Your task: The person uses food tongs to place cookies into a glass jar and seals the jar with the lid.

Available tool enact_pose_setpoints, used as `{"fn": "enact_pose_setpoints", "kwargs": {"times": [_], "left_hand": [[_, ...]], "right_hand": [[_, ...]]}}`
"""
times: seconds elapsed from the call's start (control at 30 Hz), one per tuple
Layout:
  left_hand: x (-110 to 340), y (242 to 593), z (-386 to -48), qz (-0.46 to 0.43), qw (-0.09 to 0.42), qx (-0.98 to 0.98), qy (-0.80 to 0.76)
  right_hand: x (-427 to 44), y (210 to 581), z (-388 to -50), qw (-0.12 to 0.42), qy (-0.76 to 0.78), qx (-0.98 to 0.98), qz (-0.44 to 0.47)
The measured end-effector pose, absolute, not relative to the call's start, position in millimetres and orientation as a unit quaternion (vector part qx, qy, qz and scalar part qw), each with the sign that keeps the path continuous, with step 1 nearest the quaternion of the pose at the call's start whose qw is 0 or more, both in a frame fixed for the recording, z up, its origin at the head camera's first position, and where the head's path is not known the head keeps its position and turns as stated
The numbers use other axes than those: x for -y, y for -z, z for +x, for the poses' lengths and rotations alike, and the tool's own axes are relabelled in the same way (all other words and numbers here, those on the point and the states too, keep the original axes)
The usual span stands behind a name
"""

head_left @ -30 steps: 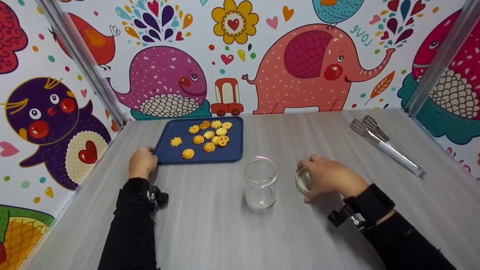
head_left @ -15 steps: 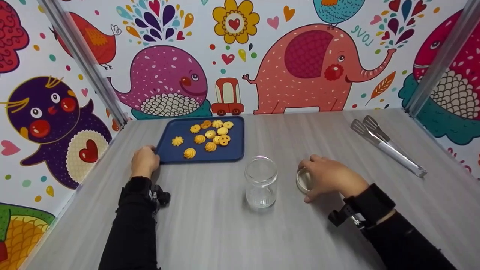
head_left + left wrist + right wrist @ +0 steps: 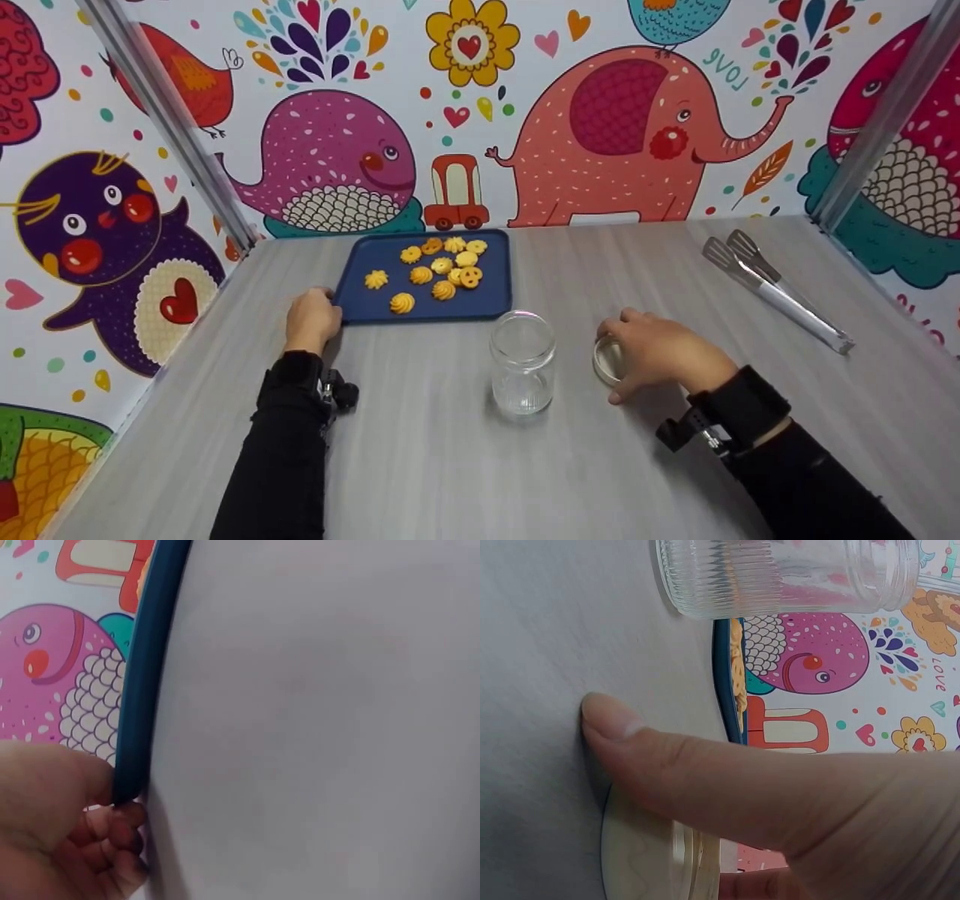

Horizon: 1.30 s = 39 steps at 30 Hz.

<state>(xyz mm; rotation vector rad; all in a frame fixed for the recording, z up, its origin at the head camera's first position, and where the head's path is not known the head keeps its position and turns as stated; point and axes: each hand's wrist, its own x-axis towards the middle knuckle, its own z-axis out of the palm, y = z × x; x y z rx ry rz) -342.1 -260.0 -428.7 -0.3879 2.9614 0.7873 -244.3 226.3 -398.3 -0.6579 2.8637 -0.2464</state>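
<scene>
My left hand [image 3: 313, 319] grips the near left corner of a blue tray [image 3: 360, 304], thumb above the rim and fingers curled below in the left wrist view. On the tray lie several golden cookies [image 3: 442, 290], some swirled, some pretzel-shaped. A clear glass jar [image 3: 523, 367] stands upright and without a lid just in front of the tray's right corner. Right of the jar, my right hand [image 3: 664, 352] holds a round, pale jar lid [image 3: 606, 361] on the table, thumb on the near side and fingers around the far side. The hand hides much of the lid.
Metal tongs [image 3: 780, 292] with slotted ends lie at the back right of the grey wooden table [image 3: 450, 465]. Behind and beside it stand cartoon-printed walls [image 3: 465, 112] with metal corner posts.
My left hand has slid the tray to the right along the table, cookies with it. The right hand, lid, jar and tongs have stayed in place.
</scene>
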Motion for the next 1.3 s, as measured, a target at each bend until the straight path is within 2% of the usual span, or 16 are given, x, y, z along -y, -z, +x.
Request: {"fn": "enact_pose_setpoints", "kwargs": {"times": [0.27, 0.67, 1.3], "left_hand": [[238, 429, -343, -0.089, 0.016, -0.963, -0.252], [207, 431, -344, -0.094, 0.031, -0.957, -0.271], [159, 430, -345, -0.063, 0.014, -0.960, -0.272]], "right_hand": [[-229, 396, -243, 0.091, 0.092, -0.967, -0.219], [-227, 398, -244, 0.096, 0.097, -0.965, -0.226], [-228, 397, -245, 0.096, 0.089, -0.963, -0.234]]}}
